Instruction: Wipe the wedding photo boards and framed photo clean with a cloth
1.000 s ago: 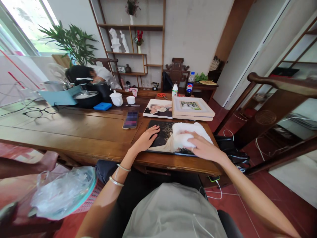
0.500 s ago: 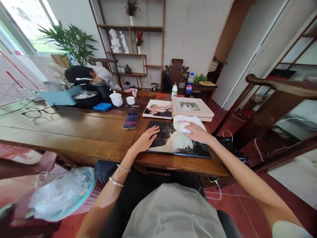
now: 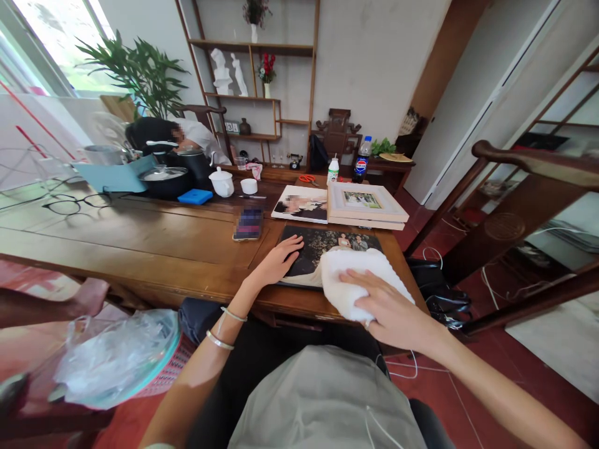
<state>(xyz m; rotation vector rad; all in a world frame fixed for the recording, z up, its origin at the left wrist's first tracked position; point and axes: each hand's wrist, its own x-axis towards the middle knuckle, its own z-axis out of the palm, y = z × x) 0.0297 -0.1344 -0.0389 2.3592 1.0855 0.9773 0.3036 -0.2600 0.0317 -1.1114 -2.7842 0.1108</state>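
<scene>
A dark photo panel [image 3: 311, 241] with a printed couple and a pale dress lies flat at the front edge of the wooden table. My left hand [image 3: 279, 259] rests on its left side, fingers stretched out and holding nothing. My right hand [image 3: 381, 305] grips a folded white towel [image 3: 339, 268], which is pressed over the panel's lower right part and hangs past its near edge. The towel hides much of the printed dress. Behind the panel lie a flat photo print [image 3: 302, 204] and stacked white picture frames [image 3: 367, 202].
A phone [image 3: 249, 223] lies left of the panel. Farther back are a white lidded pot [image 3: 221, 183], a blue box [image 3: 195, 196], a cola bottle [image 3: 362, 161] and orange-handled scissors [image 3: 307, 179]. A wooden chair [image 3: 505, 231] stands right; a bag-lined basket [image 3: 168, 374] sits lower left.
My right hand has drawn the towel from the panel's far right part toward me, uncovering the printed couple. My left hand stays in place on the panel.
</scene>
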